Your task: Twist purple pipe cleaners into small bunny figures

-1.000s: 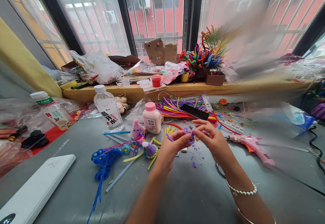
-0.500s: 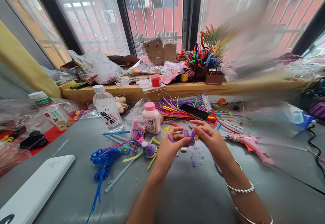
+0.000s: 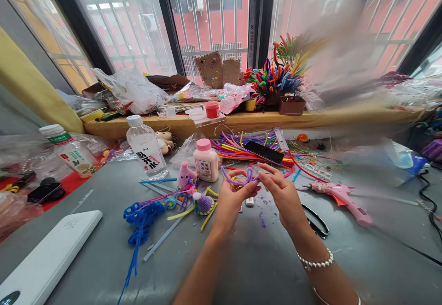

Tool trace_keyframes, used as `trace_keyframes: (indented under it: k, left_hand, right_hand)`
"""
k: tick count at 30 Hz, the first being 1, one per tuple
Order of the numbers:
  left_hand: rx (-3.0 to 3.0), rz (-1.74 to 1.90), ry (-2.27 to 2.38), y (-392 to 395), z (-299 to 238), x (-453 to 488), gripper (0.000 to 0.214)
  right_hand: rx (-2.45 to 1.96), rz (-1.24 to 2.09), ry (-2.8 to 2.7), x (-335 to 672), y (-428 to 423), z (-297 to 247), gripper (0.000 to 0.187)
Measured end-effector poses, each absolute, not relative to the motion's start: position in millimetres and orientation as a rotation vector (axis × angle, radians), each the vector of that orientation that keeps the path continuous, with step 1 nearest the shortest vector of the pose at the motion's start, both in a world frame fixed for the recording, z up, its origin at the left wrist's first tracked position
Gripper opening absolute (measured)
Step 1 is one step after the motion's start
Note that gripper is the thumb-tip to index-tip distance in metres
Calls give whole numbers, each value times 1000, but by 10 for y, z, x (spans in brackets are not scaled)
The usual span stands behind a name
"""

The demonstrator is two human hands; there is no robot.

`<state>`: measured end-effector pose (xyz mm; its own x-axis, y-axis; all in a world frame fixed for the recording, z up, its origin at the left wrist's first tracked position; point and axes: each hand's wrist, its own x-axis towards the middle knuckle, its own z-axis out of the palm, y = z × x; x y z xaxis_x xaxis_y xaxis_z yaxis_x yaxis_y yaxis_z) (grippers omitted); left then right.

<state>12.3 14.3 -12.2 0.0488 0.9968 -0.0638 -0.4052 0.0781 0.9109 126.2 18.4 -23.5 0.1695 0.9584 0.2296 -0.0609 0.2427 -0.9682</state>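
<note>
Between my hands is a purple pipe cleaner (image 3: pixel 249 174), bent into small loops with a free end curving out to the left. My left hand (image 3: pixel 232 199) pinches it from the left, thumb and fingers closed on it. The fingertips of my right hand (image 3: pixel 279 187) close on its right side. Purple fuzz scraps (image 3: pixel 263 222) lie on the grey table below. Left of my left hand are a small purple cone-shaped figure (image 3: pixel 203 203) and a pink figure (image 3: pixel 186 176). Black-handled scissors or pliers (image 3: pixel 316 222) lie partly hidden behind my right wrist.
A pink glue gun (image 3: pixel 345 196) lies on the right. Behind my hands are a pile of pipe cleaners (image 3: pixel 235 148), a black phone (image 3: pixel 264 152) and a pink-capped bottle (image 3: pixel 206 160). A water bottle (image 3: pixel 147 148), blue knotted piece (image 3: pixel 143 219) and white power bank (image 3: pixel 58 254) are leftward.
The purple pipe cleaner has turned, and its free end now sticks out farther left. My right hand has shifted slightly left, baring more of the black-handled tool.
</note>
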Motion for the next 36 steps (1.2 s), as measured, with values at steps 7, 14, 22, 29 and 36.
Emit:
trace_keyframes:
  k: [7, 14, 22, 29, 36]
  left_hand:
    - [944, 1303, 918, 154, -114, 74, 41]
    - [950, 1237, 913, 130, -81, 82, 36]
    - [864, 1365, 868, 142, -80, 74, 21]
    - [867, 1401, 894, 156, -138, 65, 21]
    - [918, 1417, 917, 136, -119, 76, 14]
  right_hand:
    - [-1078, 944, -1097, 1309, 189, -183, 32]
    - [-1030, 875, -1219, 1346, 156, -167, 21]
    - [-1036, 776, -1200, 1357, 171, -167, 21]
    - [-1065, 845, -1323, 1299, 159, -184, 20]
    - [-1107, 714, -1308, 1323, 171, -213, 18]
